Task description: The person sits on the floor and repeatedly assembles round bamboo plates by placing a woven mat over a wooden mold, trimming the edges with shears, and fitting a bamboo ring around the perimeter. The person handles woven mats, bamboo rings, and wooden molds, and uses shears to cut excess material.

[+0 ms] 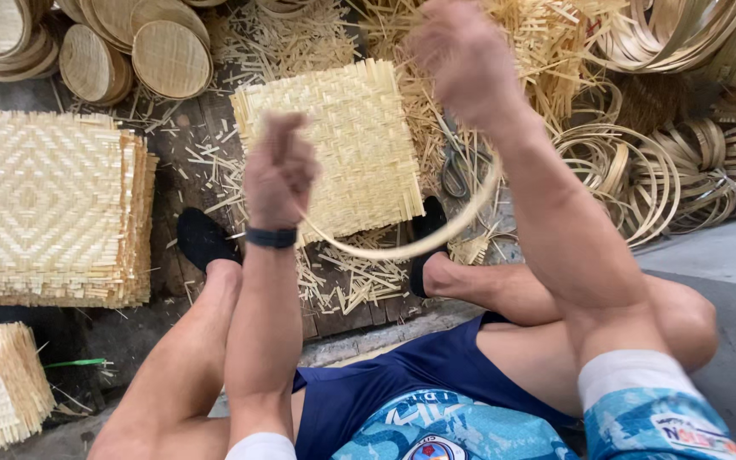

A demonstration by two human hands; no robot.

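1. Fingers (287, 140) of my left hand (278, 170) are curled tight into a fist around one end of a thin bamboo strip (385, 249); motion blur softens them, but the grasp reads as clenched.
2. Fingers on my right hand (457, 55) are also folded closed, pinching the strip's other end. This hand is more blurred, so I cannot tell exactly how the strip sits inside it.
3. Both forearms rise from the bottom of the view. The left one runs almost straight up, with a dark wristband (270, 237) at the wrist. The right one leans up and to the left, and its hand sits higher and further out than the left.
4. The strip hangs between the two hands as a downward bow. From the left fist it drops, bottoms out above my feet, then climbs steeply to the right fist. Its long axis runs left to right, tilted up on the right side.
5. Beneath the strip a square woven mat (338, 145) lies on the floor, turned slightly off square. A pair of scissors (457, 170) lies just beside the mat's right edge.
6. Further out, a stack of woven mats (48, 209) stands at left, round woven trays (168, 55) lie at upper left, and coiled bamboo hoops (666, 175) are piled at right.
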